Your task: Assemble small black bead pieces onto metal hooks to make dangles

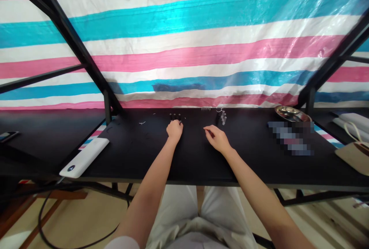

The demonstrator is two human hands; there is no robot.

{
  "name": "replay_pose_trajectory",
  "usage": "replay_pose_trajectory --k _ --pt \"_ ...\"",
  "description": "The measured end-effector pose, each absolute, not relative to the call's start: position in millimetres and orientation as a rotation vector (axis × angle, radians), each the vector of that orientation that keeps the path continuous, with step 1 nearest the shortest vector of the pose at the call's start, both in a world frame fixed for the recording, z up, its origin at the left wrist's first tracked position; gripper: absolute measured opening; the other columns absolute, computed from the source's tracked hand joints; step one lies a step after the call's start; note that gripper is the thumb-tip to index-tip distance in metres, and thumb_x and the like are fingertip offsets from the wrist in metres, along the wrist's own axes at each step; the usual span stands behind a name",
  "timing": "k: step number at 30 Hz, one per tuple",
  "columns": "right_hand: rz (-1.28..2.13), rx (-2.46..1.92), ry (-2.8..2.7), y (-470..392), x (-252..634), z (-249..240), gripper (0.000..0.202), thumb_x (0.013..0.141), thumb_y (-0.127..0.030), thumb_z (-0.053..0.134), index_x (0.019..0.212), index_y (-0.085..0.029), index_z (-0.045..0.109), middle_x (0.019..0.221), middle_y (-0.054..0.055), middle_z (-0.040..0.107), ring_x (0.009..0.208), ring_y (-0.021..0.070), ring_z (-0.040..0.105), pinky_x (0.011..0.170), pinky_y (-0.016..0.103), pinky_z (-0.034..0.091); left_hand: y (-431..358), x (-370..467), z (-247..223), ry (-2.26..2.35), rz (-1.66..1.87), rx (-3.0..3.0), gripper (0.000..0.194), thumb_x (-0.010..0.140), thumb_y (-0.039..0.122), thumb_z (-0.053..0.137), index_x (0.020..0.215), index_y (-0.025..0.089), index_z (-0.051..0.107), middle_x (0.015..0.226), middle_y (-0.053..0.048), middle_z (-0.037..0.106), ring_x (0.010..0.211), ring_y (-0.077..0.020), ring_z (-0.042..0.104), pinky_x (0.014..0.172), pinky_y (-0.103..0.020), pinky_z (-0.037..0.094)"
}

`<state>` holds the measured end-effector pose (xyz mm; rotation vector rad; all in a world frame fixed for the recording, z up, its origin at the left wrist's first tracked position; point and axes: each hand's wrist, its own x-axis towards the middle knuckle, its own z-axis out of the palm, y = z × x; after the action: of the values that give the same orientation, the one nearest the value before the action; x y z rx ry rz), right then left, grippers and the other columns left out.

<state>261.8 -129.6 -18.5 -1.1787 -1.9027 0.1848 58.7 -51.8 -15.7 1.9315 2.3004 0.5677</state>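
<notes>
My left hand (174, 129) is closed near the middle of the black table (129, 152), its fingertips at a group of small dark upright pieces (174, 116). What it grips, if anything, is too small to make out. To the right, my right hand (215, 136) hovers low over the tabletop, fingers loosely bent, thumb and forefinger apart, nothing visible between them. Beyond it lie several small clear cylinders (223, 117) beside a dark upright piece (218, 117). A row of small metallic bits (205, 109) runs along the back edge.
A white power bank (84, 158) with a cable lies at the left edge. At the right are a shiny metal dish (292, 114) and a blurred-out item (291, 139). Thin white scraps (142, 122) lie left of centre. Black frame bars and a striped sheet stand behind.
</notes>
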Motion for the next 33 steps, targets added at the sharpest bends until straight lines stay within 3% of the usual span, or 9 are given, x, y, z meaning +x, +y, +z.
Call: replay_pose_trajectory --k 5,10,15,20,28,33 --pt "0.009 -1.365 -1.552 -124 271 -15 0.023 0.083 -0.026 0.040 0.096 -0.019 0.058 0.085 0.004 0.061 0.057 0.0112 0.051 0.062 0.025 0.043 -64 74 -14 2.075 0.479 2.219 0.027 0.083 0.033 0.044 0.089 0.021 0.067 0.085 -0.009 0.067 0.081 -0.0233 0.063 0.070 -0.031 0.045" --pt "-0.041 -1.639 -1.204 -112 294 -17 0.023 0.079 -0.028 0.043 0.097 -0.018 0.051 0.087 0.005 0.058 0.065 0.0142 0.052 0.065 0.028 0.041 -73 108 -8 1.542 0.443 2.560 0.029 0.086 0.034 0.042 0.102 0.025 0.063 0.084 -0.004 0.067 0.080 -0.0178 0.062 0.071 -0.026 0.044" --pt "0.086 -1.923 -1.269 -100 309 -33 0.025 0.074 -0.028 0.049 0.095 -0.016 0.052 0.095 0.009 0.058 0.088 0.0219 0.053 0.072 0.031 0.039 -72 145 -3 1.392 0.415 2.682 0.045 0.087 0.031 0.040 0.132 0.029 0.039 0.096 -0.004 0.066 0.085 -0.0185 0.062 0.073 -0.027 0.045" --pt "0.077 -2.123 -1.354 -91 310 -41 0.031 0.075 -0.030 0.050 0.102 -0.015 0.053 0.103 0.012 0.057 0.097 0.0259 0.051 0.076 0.034 0.037 -61 169 0 1.384 0.302 2.761 0.054 0.087 0.027 0.038 0.139 0.032 0.023 0.107 -0.005 0.063 0.091 -0.0203 0.061 0.077 -0.031 0.045" --pt "0.080 -2.209 -1.417 -76 314 -41 0.028 0.076 -0.035 0.052 0.096 -0.015 0.056 0.101 0.012 0.057 0.096 0.0266 0.053 0.077 0.037 0.038 -51 184 0 1.475 0.377 2.705 0.033 0.088 0.029 0.039 0.119 0.025 0.051 0.099 -0.008 0.064 0.089 -0.0222 0.061 0.076 -0.033 0.044" --pt "0.151 -2.180 -1.465 -67 322 -37 0.026 0.073 -0.037 0.054 0.088 -0.017 0.058 0.097 0.012 0.058 0.092 0.0279 0.055 0.075 0.040 0.040 -57 171 -1 1.427 0.514 2.591 0.023 0.086 0.027 0.044 0.104 0.025 0.058 0.094 -0.005 0.066 0.087 -0.0208 0.061 0.075 -0.031 0.043"
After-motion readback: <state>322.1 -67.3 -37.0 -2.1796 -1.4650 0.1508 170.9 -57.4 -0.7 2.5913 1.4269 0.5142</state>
